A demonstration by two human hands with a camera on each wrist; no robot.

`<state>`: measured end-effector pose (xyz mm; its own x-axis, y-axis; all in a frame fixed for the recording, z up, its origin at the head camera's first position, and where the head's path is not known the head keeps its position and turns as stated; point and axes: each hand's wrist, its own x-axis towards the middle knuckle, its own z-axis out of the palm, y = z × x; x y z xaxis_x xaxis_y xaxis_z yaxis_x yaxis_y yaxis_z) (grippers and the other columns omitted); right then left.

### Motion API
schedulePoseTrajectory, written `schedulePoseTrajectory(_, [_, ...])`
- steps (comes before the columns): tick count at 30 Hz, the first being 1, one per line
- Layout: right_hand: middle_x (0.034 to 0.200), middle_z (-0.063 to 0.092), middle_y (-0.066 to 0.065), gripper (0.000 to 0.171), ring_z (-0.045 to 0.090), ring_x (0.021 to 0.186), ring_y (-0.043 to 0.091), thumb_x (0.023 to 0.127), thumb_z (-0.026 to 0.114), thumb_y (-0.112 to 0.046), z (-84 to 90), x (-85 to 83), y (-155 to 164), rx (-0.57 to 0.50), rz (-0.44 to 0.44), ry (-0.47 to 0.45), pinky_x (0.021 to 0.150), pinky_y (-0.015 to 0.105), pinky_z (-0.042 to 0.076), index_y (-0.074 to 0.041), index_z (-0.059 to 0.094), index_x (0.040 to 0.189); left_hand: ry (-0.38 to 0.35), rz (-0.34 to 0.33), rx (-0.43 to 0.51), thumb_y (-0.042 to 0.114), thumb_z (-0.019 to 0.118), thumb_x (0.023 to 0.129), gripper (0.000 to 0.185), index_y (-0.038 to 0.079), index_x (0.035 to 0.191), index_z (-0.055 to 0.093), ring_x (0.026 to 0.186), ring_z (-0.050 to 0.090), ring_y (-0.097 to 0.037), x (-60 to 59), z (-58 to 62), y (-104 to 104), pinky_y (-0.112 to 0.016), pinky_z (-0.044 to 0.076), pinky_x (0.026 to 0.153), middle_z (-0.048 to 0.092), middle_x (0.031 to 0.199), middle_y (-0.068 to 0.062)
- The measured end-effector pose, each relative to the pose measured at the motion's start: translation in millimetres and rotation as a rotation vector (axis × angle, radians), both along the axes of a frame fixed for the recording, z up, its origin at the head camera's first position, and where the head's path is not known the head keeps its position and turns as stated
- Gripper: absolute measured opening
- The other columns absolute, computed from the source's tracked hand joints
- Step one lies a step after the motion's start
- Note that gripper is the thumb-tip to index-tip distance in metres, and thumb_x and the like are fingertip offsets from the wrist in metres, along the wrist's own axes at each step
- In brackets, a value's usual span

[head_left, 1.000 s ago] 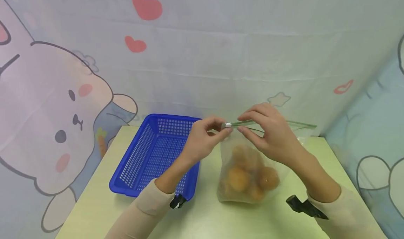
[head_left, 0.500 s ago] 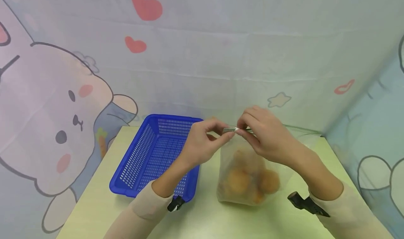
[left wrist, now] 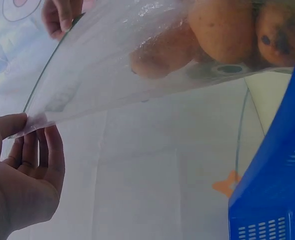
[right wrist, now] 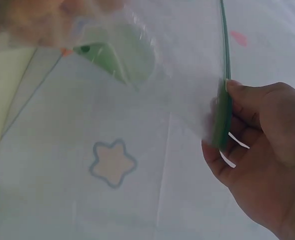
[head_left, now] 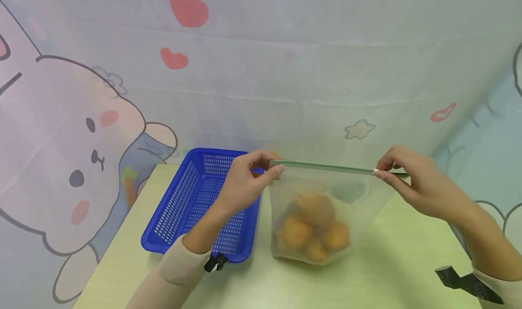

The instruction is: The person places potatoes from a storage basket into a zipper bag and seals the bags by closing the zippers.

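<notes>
Hard to count the oranges (head_left: 311, 227) through the cloudy bag (head_left: 359, 195). Blue basket (left wrist: 277, 175) cut off at the edge of the left wrist view. Right hand (right wrist: 260, 165) cut off at the corner, fingertips tucked behind the green strip (right wrist: 220, 120).

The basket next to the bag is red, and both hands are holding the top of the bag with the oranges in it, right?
Not quite. The basket is blue, not red, as the head view shows. The rest is right: the left hand and right hand each pinch an end of the bag top, with the oranges inside.
</notes>
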<state>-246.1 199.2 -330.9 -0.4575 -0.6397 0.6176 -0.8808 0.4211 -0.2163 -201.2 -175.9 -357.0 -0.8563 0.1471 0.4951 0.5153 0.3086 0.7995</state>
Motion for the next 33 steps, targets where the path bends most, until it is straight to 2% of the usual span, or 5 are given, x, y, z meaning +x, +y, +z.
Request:
schedulePoseTrajectory(10, [0.094,0.066,-0.014,0.039,0.060,0.088,-0.002,0.086,0.079,0.012,-2.1,4.2,37.4,0.004,-0.095,-0.041,0.057,0.015,0.042,-0.022,0.066,0.101,-0.029,0.011,-0.019,0.024,0.075,0.102,0.016,0.011,0.111,0.076,0.079,0.073,-0.018,-1.7,0.6,-6.2,-0.034,0.058,0.066,0.073,0.088,-0.002])
schedulePoseTrajectory(19, [0.095,0.068,-0.005,0.026,0.063,0.086,0.001,0.094,0.074,0.008,-12.1,1.5,39.3,-0.093,-0.109,-0.096,0.084,0.008,0.049,-0.015,0.069,0.103,-0.123,0.055,0.039,0.031,0.071,0.104,0.031,0.010,0.127,0.067,0.107,0.068,-0.020,-6.3,-14.4,0.7,-0.042,0.060,0.089,0.069,0.113,-0.006])
schedulePoseTrajectory(25, [0.094,0.067,0.005,0.022,0.062,0.083,0.006,0.096,0.066,0.017,-30.5,2.5,44.1,-0.244,-0.106,-0.215,0.077,0.011,0.050,-0.003,0.068,0.105,-0.330,0.044,-0.028,0.045,0.086,0.089,0.096,0.014,0.162,0.032,0.138,0.052,-0.026,15.5,-46.8,25.3,-0.047,0.049,0.112,0.052,0.149,-0.011])
schedulePoseTrajectory(29, [0.094,0.067,0.005,0.023,0.063,0.083,0.007,0.094,0.062,0.023,-41.4,0.8,48.2,-0.329,-0.095,-0.242,0.077,0.011,0.051,0.004,0.067,0.106,-0.371,-0.033,-0.064,0.036,0.095,0.079,0.119,0.018,0.169,0.019,0.146,0.044,-0.028,28.4,-81.1,44.0,-0.050,0.041,0.118,0.042,0.159,-0.013])
schedulePoseTrajectory(33, [0.092,0.068,0.008,0.019,0.065,0.083,0.008,0.095,0.061,0.022,-49.8,-2.0,48.0,-0.418,-0.087,-0.278,0.075,0.013,0.053,0.009,0.066,0.107,-0.372,-0.015,-0.097,0.033,0.098,0.075,0.125,0.012,0.169,0.017,0.150,0.039,-0.032,30.5,-112.4,52.9,-0.051,0.033,0.123,0.035,0.164,-0.017])
